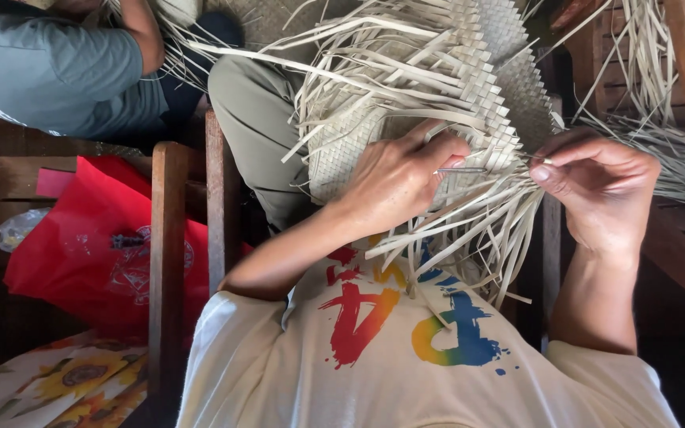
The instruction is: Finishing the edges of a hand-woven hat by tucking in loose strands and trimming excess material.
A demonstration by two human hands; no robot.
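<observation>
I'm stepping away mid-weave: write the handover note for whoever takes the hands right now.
Left hand: gripping the edge of the woven mat, with a thin metal needle lying at its fingertips.
Right hand: pinching the ends of the loose strips at the mat's edge, thumb and forefinger closed.
Mat lies on the lap, above the white shirt; its tight plaited part runs away from the body.
Done: a broad plaited section.
Left: many unwoven strips hang free toward the body and fan out at the far side.
</observation>
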